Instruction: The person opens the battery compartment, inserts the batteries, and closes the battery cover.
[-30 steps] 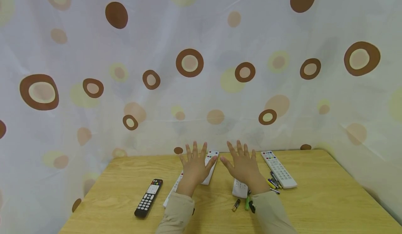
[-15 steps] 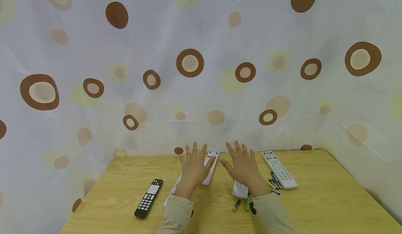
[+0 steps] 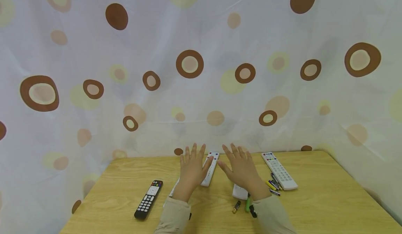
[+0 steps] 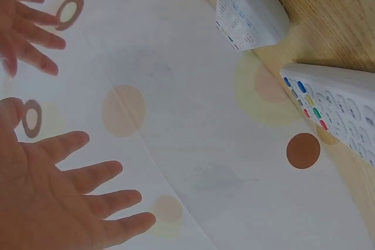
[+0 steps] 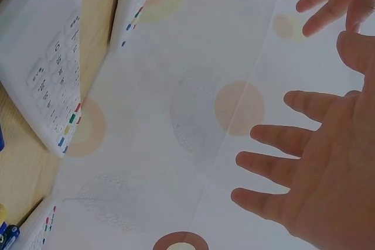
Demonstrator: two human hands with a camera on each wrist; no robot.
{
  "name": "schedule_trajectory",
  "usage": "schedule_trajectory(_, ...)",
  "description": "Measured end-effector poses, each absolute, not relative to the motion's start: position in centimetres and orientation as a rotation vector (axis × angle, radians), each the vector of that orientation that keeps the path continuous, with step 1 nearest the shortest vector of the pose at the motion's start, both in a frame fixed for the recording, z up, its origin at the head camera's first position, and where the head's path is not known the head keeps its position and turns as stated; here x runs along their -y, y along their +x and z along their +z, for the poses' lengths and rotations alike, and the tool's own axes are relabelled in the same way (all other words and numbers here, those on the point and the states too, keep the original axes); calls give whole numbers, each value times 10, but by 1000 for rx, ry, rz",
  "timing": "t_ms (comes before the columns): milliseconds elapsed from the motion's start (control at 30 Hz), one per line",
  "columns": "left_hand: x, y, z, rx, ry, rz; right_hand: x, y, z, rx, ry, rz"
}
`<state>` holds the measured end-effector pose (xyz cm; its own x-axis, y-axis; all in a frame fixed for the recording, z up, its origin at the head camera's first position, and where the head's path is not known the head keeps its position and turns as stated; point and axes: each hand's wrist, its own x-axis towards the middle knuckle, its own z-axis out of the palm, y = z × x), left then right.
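Both hands hover over the wooden table with fingers spread and palms down, holding nothing. My left hand (image 3: 192, 169) is above a white remote (image 3: 176, 186) that it mostly hides, and beside a second white remote (image 3: 209, 174). My right hand (image 3: 242, 169) hangs over another white remote (image 3: 240, 193), covering its upper part. In the left wrist view the left palm (image 4: 53, 197) shows straight fingers, apart from the remotes. The right wrist view shows the right palm (image 5: 328, 162) likewise, away from a white remote (image 5: 53, 57).
A black remote (image 3: 148, 199) lies at the left. At the right is a white remote (image 3: 279, 171) with several batteries (image 3: 274, 184) beside it. A battery (image 3: 236, 206) and a green item (image 3: 247, 204) lie near the right sleeve. A dotted curtain (image 3: 201, 70) hangs behind the table (image 3: 103, 199).
Both hands stay spread over the table. The right hand has shifted slightly left, and the left hand has tilted a little. The remotes and batteries have not moved.
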<state>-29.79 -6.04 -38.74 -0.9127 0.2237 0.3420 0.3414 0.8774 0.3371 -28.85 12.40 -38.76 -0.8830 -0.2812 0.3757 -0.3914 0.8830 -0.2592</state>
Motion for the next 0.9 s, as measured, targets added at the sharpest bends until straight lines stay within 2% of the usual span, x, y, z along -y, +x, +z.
schedule_trajectory(900,85,-287,-378,2518,-440,-570,-116,-277,-390,2519,708,562)
